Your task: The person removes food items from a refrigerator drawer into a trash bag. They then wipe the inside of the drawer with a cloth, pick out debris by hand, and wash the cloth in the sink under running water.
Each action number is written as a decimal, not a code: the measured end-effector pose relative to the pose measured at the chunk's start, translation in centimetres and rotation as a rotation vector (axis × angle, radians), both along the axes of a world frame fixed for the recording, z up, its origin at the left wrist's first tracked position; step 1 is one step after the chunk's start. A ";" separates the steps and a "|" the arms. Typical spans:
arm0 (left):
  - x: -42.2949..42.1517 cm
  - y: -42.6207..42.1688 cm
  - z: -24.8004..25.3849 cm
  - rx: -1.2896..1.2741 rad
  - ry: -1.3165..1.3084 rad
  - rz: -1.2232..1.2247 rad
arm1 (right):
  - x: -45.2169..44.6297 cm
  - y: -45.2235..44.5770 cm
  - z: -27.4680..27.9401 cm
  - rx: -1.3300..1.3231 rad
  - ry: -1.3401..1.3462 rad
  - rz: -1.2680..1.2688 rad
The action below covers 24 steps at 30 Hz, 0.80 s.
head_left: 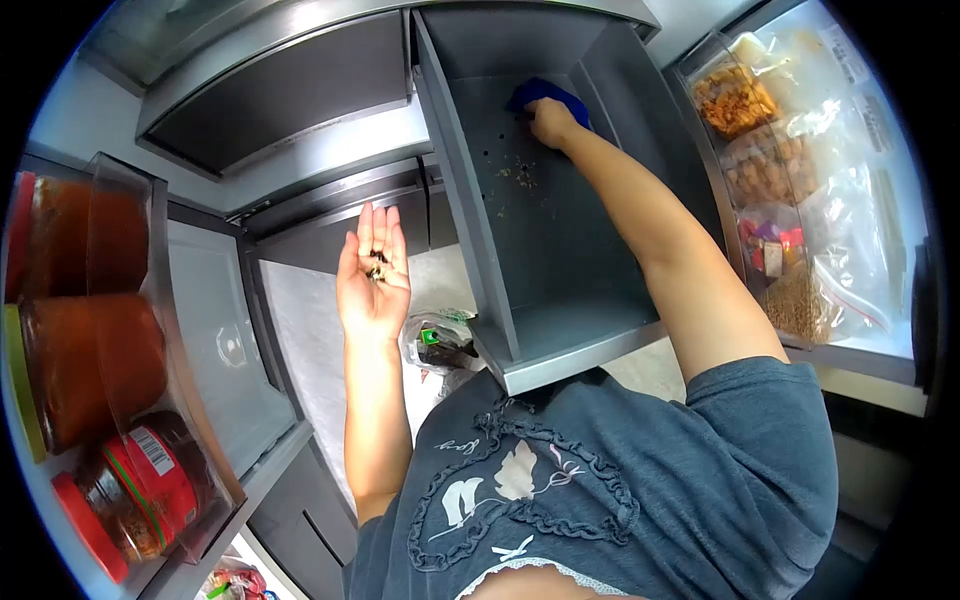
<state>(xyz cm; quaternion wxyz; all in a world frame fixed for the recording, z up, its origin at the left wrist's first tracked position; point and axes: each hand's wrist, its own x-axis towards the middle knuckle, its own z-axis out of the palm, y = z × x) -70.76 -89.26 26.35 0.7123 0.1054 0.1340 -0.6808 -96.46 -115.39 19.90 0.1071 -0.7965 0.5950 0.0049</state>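
Note:
My left hand (374, 275) is palm up beside the pulled-out grey drawer (580, 260), fingers stretched out, with small dark and pale crumbs (377, 266) lying on it. At the far end of the drawer, my right hand (553, 122) presses a blue cloth (550, 95) against the drawer floor, its fingers closed on the cloth. Scattered crumbs (524, 176) lie on the drawer floor to the left of my right hand.
Door shelves at the left hold large jars (95, 370) and a red-lidded jar (140, 490). The right door shelf holds bagged food (770, 165). Below my left hand's side, a plastic bag (440, 340) sits near the drawer's front corner. Another closed drawer (285, 95) is at the upper left.

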 end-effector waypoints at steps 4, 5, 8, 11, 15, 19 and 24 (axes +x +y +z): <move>-0.1 0.6 -0.4 0.061 0.006 0.024 | 0.2 -1.4 -2.2 -0.047 -0.094 0.061; -0.1 0.7 -0.5 0.061 0.007 0.025 | 0.7 -1.2 -2.6 -0.066 -0.097 0.079; 0.1 1.1 -0.6 0.073 -0.002 0.039 | 2.1 -0.4 -3.3 -0.081 -0.162 0.052; 0.0 1.2 -0.7 0.082 0.015 0.038 | 3.1 1.3 -2.5 0.069 -0.261 0.063; -0.3 1.2 -0.2 0.091 0.024 0.040 | 4.3 5.7 0.0 0.121 -0.376 0.250; -0.1 1.3 -0.6 0.058 0.059 0.025 | 4.6 5.2 -3.2 0.071 -0.424 0.274; 0.2 1.8 -0.4 0.035 0.070 0.030 | 5.2 5.9 -2.4 0.038 -0.357 0.314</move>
